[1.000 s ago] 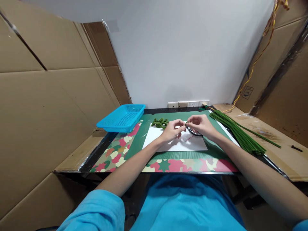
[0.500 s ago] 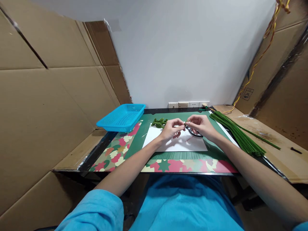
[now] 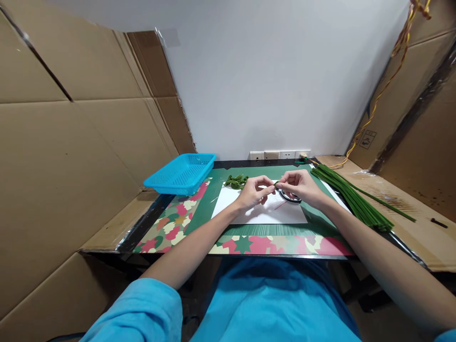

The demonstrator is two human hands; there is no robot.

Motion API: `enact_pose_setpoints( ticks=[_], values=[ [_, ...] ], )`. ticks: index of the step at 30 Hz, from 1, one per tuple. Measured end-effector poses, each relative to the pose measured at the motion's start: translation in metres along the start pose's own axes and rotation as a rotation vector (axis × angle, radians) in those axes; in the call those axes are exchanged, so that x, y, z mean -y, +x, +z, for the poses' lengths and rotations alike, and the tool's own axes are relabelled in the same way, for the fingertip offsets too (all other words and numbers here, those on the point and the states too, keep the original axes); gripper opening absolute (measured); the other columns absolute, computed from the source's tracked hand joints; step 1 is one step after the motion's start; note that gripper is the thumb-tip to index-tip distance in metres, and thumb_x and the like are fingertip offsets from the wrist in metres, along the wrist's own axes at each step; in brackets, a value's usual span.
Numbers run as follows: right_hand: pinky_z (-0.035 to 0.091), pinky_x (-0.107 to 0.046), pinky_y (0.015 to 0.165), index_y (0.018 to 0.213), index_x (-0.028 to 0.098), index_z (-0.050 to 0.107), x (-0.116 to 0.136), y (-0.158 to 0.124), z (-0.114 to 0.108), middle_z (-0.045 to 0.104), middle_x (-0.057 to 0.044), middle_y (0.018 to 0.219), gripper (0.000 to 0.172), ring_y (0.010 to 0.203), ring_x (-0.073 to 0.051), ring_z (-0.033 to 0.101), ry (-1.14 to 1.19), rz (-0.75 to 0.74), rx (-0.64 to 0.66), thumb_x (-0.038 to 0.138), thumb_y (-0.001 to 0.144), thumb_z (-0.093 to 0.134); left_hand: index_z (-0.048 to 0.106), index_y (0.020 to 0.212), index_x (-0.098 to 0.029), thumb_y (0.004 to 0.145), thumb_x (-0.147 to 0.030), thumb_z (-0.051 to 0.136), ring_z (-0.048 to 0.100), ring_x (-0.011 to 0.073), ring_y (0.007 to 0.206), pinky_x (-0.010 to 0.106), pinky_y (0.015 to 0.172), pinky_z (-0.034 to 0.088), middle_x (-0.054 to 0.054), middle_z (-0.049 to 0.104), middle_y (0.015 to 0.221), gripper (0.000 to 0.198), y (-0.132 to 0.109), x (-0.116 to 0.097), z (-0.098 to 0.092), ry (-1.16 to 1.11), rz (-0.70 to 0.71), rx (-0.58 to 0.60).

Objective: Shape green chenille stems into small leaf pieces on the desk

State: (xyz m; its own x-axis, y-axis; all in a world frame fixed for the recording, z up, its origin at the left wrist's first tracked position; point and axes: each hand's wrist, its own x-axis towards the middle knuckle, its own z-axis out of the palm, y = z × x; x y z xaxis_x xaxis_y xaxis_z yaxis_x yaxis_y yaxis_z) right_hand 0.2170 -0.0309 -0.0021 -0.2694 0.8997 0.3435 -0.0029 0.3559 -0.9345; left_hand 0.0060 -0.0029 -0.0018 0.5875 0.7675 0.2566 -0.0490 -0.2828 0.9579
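Note:
Above a white sheet of paper [image 3: 263, 216], my left hand [image 3: 255, 191] and my right hand [image 3: 297, 186] meet fingertip to fingertip. Both pinch a short piece of green pipe cleaner [image 3: 276, 183], mostly covered by the fingers. Under my right hand lies a tool with black curved handles [image 3: 290, 196], probably scissors, its other end hidden. A thin reddish strand [image 3: 280, 205] rests on the paper nearby. Left of my left hand sits a small pile of bent green pipe cleaners [image 3: 235, 181]. A large bundle of straight green pipe cleaners [image 3: 356, 199] lies beyond my right wrist.
A blue plastic basket [image 3: 181, 175] stands at the table's back left. Cardboard walls [image 3: 89, 142] flank both sides. Wall sockets [image 3: 272, 155] line the back edge, and a yellow twisted cord [image 3: 370, 111] hangs at the right. A small black object [image 3: 439, 223] lies on the right-hand cardboard.
My fingertips have shifted very slightly apart, showing a bit more of the green piece between them. Everything else stays in place.

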Motion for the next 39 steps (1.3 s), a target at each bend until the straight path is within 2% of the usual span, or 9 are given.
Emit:
enact_pose_setpoints(
  ticks=[7, 15, 26, 32, 39],
  values=[
    [0.04, -0.024, 0.043, 0.08, 0.019, 0.066, 0.003, -0.0005, 0.0027, 0.065, 0.001, 0.06, 0.046, 0.045, -0.011, 0.051, -0.005, 0.008, -0.007, 0.058, 0.072, 0.089, 0.064, 0.091, -0.015, 0.08, -0.05, 0.081, 0.055, 0.0074, 0.047, 0.019, 0.039, 0.03, 0.0, 0.065, 0.077, 0.04, -0.0002, -0.0039, 0.0023, -0.014, -0.031, -0.007],
    [0.039, -0.026, 0.047, 0.084, 0.019, 0.07, 0.0052, -0.0013, 0.0017, 0.06, 0.003, 0.055, 0.037, 0.044, -0.011, 0.05, 0.022, -0.028, 0.0, 0.054, 0.083, 0.081, 0.063, 0.087, -0.015, 0.08, -0.045, 0.079, 0.053, 0.0077, 0.045, 0.02, 0.037, 0.029, 0.0, 0.065, 0.075, 0.035, 0.0019, -0.0052, -0.0005, -0.048, -0.064, -0.027],
    [0.039, -0.025, 0.045, 0.082, 0.019, 0.065, 0.0035, -0.0022, 0.0017, 0.059, 0.003, 0.056, 0.042, 0.046, -0.011, 0.05, -0.03, -0.018, 0.075, 0.058, 0.082, 0.081, 0.062, 0.087, -0.015, 0.081, -0.042, 0.078, 0.053, 0.0072, 0.045, 0.019, 0.039, 0.03, -0.001, 0.064, 0.07, 0.032, 0.0026, -0.0019, -0.0013, -0.089, -0.114, 0.007],
    [0.038, -0.024, 0.045, 0.084, 0.022, 0.058, 0.0055, -0.0036, 0.0031, 0.059, 0.004, 0.056, 0.043, 0.045, -0.011, 0.05, -0.025, -0.011, 0.135, 0.061, 0.086, 0.076, 0.059, 0.094, -0.017, 0.08, -0.048, 0.08, 0.055, 0.0089, 0.043, 0.019, 0.04, 0.029, 0.0, 0.067, 0.07, 0.04, 0.0039, 0.0034, -0.0011, -0.124, -0.186, 0.071],
    [0.039, -0.025, 0.044, 0.083, 0.023, 0.054, 0.0025, -0.0028, 0.0039, 0.057, 0.005, 0.056, 0.044, 0.045, -0.011, 0.05, -0.005, 0.007, 0.125, 0.062, 0.087, 0.075, 0.056, 0.096, -0.019, 0.082, -0.052, 0.08, 0.054, 0.008, 0.044, 0.019, 0.042, 0.031, 0.0, 0.068, 0.072, 0.043, 0.0025, 0.0012, 0.0001, -0.169, -0.24, 0.105]
  ],
)
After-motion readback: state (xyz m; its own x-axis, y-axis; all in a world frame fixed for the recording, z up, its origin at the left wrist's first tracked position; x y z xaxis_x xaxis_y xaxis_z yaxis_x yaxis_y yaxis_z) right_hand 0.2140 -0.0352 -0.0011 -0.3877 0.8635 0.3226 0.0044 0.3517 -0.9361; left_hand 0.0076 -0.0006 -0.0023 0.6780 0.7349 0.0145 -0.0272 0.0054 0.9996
